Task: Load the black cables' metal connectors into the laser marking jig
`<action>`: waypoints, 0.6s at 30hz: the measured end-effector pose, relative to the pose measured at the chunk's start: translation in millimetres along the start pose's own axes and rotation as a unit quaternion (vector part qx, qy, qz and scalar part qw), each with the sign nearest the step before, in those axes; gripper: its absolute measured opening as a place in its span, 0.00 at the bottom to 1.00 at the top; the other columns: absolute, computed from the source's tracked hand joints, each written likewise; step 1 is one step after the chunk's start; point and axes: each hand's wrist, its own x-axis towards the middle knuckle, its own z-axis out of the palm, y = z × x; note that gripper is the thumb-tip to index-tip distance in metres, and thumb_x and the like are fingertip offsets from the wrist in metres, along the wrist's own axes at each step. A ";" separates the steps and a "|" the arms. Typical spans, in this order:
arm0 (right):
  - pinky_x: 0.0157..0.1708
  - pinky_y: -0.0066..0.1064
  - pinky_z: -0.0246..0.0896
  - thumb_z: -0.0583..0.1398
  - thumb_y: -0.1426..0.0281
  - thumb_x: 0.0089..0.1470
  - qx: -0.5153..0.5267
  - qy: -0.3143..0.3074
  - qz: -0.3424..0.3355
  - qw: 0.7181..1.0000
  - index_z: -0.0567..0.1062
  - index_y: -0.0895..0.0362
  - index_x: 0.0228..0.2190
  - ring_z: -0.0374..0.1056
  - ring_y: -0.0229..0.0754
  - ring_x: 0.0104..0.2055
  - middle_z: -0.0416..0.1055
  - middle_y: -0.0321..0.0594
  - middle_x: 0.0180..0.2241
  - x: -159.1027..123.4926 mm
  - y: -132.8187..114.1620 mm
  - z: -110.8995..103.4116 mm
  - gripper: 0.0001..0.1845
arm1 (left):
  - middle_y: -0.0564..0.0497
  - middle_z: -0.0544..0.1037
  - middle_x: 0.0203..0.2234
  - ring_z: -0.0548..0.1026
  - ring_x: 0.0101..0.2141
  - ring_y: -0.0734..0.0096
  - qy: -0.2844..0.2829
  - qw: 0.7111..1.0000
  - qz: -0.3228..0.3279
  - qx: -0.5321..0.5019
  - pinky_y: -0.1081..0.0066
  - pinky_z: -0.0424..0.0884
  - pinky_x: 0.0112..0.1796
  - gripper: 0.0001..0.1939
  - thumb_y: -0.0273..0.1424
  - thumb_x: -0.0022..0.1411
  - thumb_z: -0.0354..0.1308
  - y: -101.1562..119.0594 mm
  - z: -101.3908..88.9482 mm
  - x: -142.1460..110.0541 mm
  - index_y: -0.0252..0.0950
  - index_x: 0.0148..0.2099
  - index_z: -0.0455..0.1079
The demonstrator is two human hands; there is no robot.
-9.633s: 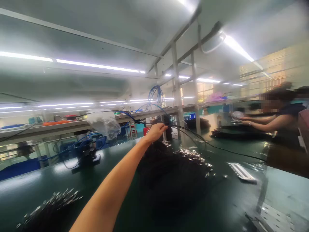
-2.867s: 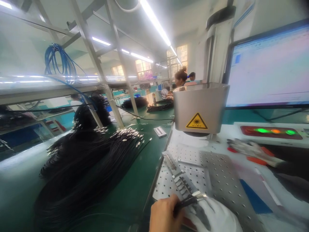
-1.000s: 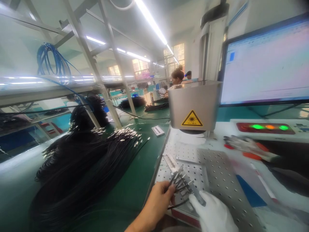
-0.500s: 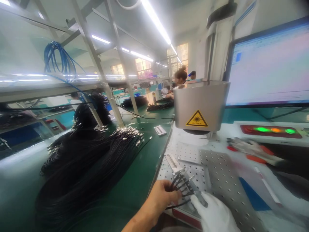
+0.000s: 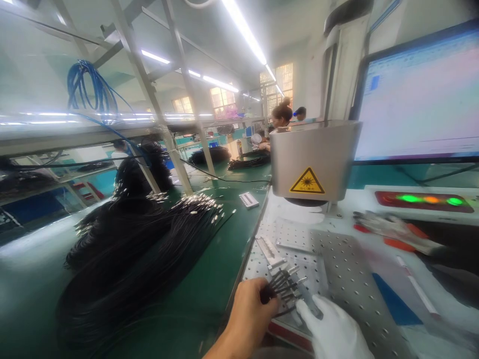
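The left grip (image 5: 256, 306) is closed around several black cables (image 5: 285, 285), their metal tips fanned out beside a gray bar (image 5: 312, 303) over the perforated plate (image 5: 339, 264). The gloved right grip (image 5: 335, 326) pinches the bar's near end between thumb and finger. A cable pile (image 5: 149, 269) lies on the green surface (image 5: 209, 264) to the left.

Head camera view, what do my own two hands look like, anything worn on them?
Your left hand is bare, with no sleeve showing. Your right hand wears a white glove with no visible marking; its cuff is out of view.
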 end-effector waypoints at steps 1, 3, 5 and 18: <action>0.36 0.33 0.70 0.58 0.81 0.45 -0.002 0.001 -0.002 1.000 0.80 0.41 0.43 0.73 0.49 0.44 0.76 0.44 0.44 -0.1 0.1 0.2 0.28 | 0.59 0.59 0.17 0.58 0.25 0.77 -0.002 1.000 -0.003 0.014 0.71 0.51 0.27 0.11 0.26 0.49 0.56 1.4 -0.5 -0.6 0.37 0.20 0.57; 0.36 0.33 0.70 0.59 0.81 0.46 -0.017 0.002 -0.009 1.000 0.80 0.41 0.44 0.73 0.49 0.43 0.76 0.44 0.44 0.0 0.3 -0.4 0.28 | 0.59 0.60 0.17 0.59 0.25 0.77 -0.008 0.999 -0.006 0.039 0.71 0.51 0.27 0.10 0.25 0.49 0.55 2.3 -1.2 -0.8 0.37 0.21 0.57; 0.36 0.32 0.69 0.59 0.81 0.46 -0.022 0.006 -0.011 1.000 0.80 0.42 0.44 0.72 0.49 0.43 0.76 0.43 0.43 0.0 0.6 -1.5 0.27 | 0.59 0.59 0.17 0.59 0.25 0.77 -0.007 0.998 -0.007 0.061 0.71 0.50 0.27 0.12 0.25 0.50 0.55 1.9 -1.5 -0.2 0.37 0.20 0.55; 0.35 0.31 0.67 0.53 0.82 0.45 0.071 0.114 -0.068 0.989 0.79 0.50 0.43 0.70 0.44 0.43 0.74 0.36 0.48 -3.7 9.2 17.9 0.27 | 0.58 0.60 0.20 0.58 0.26 0.75 -0.025 0.994 -0.030 0.101 0.69 0.49 0.30 0.14 0.29 0.55 0.56 -7.6 7.8 4.3 0.37 0.22 0.55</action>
